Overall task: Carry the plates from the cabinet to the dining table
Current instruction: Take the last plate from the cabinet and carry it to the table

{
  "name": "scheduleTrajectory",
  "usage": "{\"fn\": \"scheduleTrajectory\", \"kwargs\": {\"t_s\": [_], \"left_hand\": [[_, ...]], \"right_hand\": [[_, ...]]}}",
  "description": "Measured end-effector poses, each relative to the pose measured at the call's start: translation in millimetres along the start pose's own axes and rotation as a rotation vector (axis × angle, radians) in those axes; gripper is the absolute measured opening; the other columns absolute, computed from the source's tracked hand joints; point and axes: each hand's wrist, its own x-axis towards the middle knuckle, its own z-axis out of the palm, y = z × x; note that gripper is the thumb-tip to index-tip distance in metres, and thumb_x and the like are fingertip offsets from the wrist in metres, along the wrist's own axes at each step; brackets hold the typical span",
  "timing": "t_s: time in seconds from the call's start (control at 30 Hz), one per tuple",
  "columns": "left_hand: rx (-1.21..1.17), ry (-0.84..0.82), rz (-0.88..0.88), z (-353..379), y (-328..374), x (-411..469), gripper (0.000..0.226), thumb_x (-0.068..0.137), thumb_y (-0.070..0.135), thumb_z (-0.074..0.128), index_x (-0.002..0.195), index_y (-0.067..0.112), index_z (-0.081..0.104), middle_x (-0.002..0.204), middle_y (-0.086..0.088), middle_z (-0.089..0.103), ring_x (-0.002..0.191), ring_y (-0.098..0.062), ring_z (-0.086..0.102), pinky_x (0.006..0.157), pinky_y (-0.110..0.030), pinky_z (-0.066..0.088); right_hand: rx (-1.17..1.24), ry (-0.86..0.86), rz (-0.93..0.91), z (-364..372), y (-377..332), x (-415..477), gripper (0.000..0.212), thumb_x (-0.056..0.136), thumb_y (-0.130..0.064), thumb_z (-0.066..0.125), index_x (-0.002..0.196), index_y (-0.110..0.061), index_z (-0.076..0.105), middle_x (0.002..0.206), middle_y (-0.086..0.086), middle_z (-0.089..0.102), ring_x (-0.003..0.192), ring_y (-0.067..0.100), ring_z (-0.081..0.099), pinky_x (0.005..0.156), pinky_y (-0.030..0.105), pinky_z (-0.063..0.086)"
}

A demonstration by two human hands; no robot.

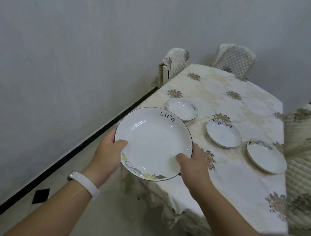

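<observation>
At table [241, 180] edge, left hand [108, 155] and right hand [194, 163] grip plate [153, 143] face-up.

You can read the word "Life" in black handwritten letters on the far rim of the large plate [153, 143] you hold. The same word, smaller, stands on the rim of the small plate [181, 109] resting on the surface [232, 178].

The held plate [153, 143] is gleaming like glossy glazed ceramic (as are the three on the table), the tablecloth [232, 174] is looking softly woven, the chair covers [304, 190] quilted.
</observation>
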Motion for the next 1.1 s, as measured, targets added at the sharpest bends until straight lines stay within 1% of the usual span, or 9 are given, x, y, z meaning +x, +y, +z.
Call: {"fn": "scheduleTrajectory", "kwargs": {"t_s": [0.2,0.27,0.37,0.47,0.57,0.67,0.8,1.0,1.1], "left_hand": [[0.063,-0.087,-0.027,2.0,2.2,49.1,0.038,0.075,0.019,0.05,0.103,0.039,0.069,0.103,0.002,0.075,0.098,-0.028,0.069,0.081,-0.051,0.057],[0.087,-0.11,-0.044,8.3,-1.2,62.2,0.038,0.076,0.02,0.05,0.104,0.039,0.068,0.102,0.003,0.075,0.098,-0.027,0.069,0.082,-0.052,0.056],[0.149,-0.157,-0.049,18.9,-8.8,79.3,0.04,0.078,0.019,0.049,0.11,0.035,0.066,0.104,0.007,0.074,0.098,-0.02,0.069,0.082,-0.044,0.057],[0.223,-0.179,-0.056,28.9,-20.9,100.4,0.038,0.082,0.016,0.05,0.113,0.031,0.064,0.106,0.008,0.073,0.1,-0.018,0.068,0.085,-0.042,0.055],[0.291,-0.21,-0.073,41.9,-35.8,124.9,0.037,0.09,0.009,0.049,0.108,0.04,0.06,0.104,0.017,0.071,0.098,-0.006,0.066,0.08,-0.028,0.054],[0.353,-0.263,-0.096,58.4,-53.1,151.5,0.041,0.092,0.01,0.047,0.119,0.04,0.055,0.11,0.019,0.067,0.101,-0.001,0.062,0.079,-0.021,0.05],[0.404,-0.264,-0.126,86.0,-75.2,193.6,0.038,0.093,0.01,0.049,0.11,0.044,0.056,0.105,0.022,0.067,0.089,0.014,0.06,0.064,-0.003,0.045],[0.454,-0.301,-0.224,122.8,-106.5,250.3,0.038,0.095,0.012,0.048,0.126,0.035,0.054,0.113,0.015,0.065,0.094,0.006,0.061,0.063,-0.007,0.047],[0.484,-0.322,-0.234,136.1,-120.3,267.6,0.033,0.096,0.01,0.047,0.124,0.026,0.053,0.11,0.008,0.065,0.084,0.009,0.061,0.059,-0.005,0.046]], "right_hand": [[0.017,0.098,0.023,6.4,-4.4,25.0,0.031,0.068,-0.023,0.051,0.096,-0.034,0.06,0.087,-0.011,0.07,0.08,0.017,0.067,0.061,0.035,0.055],[0.017,0.121,0.039,3.9,0.0,34.1,0.033,0.068,-0.023,0.051,0.098,-0.033,0.06,0.089,-0.01,0.07,0.079,0.015,0.066,0.061,0.034,0.054],[-0.002,0.157,0.048,-1.2,11.3,48.1,0.034,0.067,-0.025,0.05,0.098,-0.033,0.059,0.083,-0.019,0.067,0.069,0.002,0.064,0.057,0.025,0.047],[-0.04,0.173,0.069,-4.9,27.4,66.7,0.036,0.068,-0.025,0.05,0.103,-0.03,0.06,0.086,-0.014,0.068,0.076,0.008,0.065,0.06,0.029,0.05],[-0.073,0.166,0.088,-9.2,45.7,91.9,0.037,0.07,-0.024,0.05,0.106,-0.028,0.06,0.093,-0.008,0.07,0.082,0.015,0.066,0.069,0.037,0.056],[-0.106,0.189,0.125,-14.6,62.0,122.1,0.032,0.07,-0.027,0.051,0.1,-0.034,0.059,0.09,-0.014,0.067,0.078,0.001,0.063,0.067,0.032,0.051],[-0.11,0.194,0.178,-23.7,82.7,169.1,0.023,0.072,-0.024,0.052,0.093,-0.032,0.057,0.089,-0.013,0.066,0.081,0.003,0.062,0.066,0.031,0.048],[-0.146,0.233,0.263,-36.4,115.3,224.5,0.02,0.078,-0.023,0.054,0.092,-0.037,0.049,0.091,-0.016,0.062,0.082,0.0,0.058,0.068,0.032,0.048],[-0.152,0.241,0.316,-40.7,130.0,239.8,0.024,0.08,-0.024,0.055,0.101,-0.034,0.05,0.095,-0.011,0.063,0.086,0.011,0.061,0.077,0.04,0.052]]}}
